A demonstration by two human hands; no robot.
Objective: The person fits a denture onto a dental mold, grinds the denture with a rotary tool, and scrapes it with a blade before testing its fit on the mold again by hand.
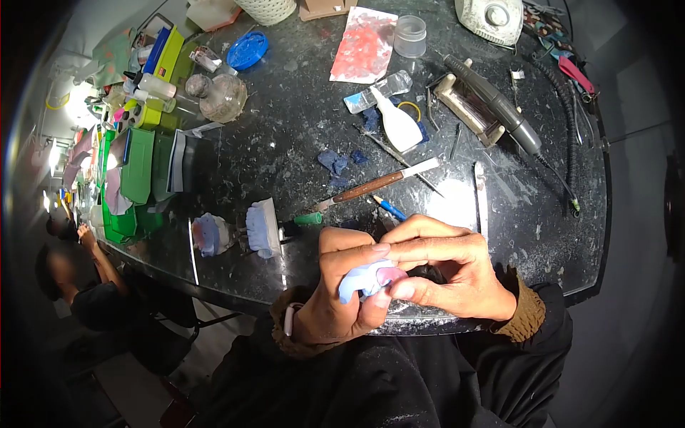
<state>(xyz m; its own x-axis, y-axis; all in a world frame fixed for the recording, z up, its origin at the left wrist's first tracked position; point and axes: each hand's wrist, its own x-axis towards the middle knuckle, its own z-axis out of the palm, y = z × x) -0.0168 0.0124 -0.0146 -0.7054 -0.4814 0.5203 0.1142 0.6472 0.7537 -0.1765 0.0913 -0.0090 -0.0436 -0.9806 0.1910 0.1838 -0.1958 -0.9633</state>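
Near the front edge of the bench, my left hand (341, 282) is closed around a small light-blue dental cast (362, 279) with a pink patch on its right side. My right hand (453, 267) grips the same piece from the right, its thumb and fingers bent against the pink area. Fingers cover part of the cast. Beyond my left hand stand a blue-and-white dental model (262, 228) and another model (209, 235) with a reddish patch. A green-capped item (308, 219) lies close to my left knuckles, and a blue pencil (389, 207) lies just past my fingers.
A brown-handled brush or spatula (371, 187), a white squeeze bottle (399, 125) and a grey handpiece (496, 103) on a stand lie farther back. Green bins (135, 167) and a glass jar (222, 98) stand left. Another person (100, 299) sits at far left.
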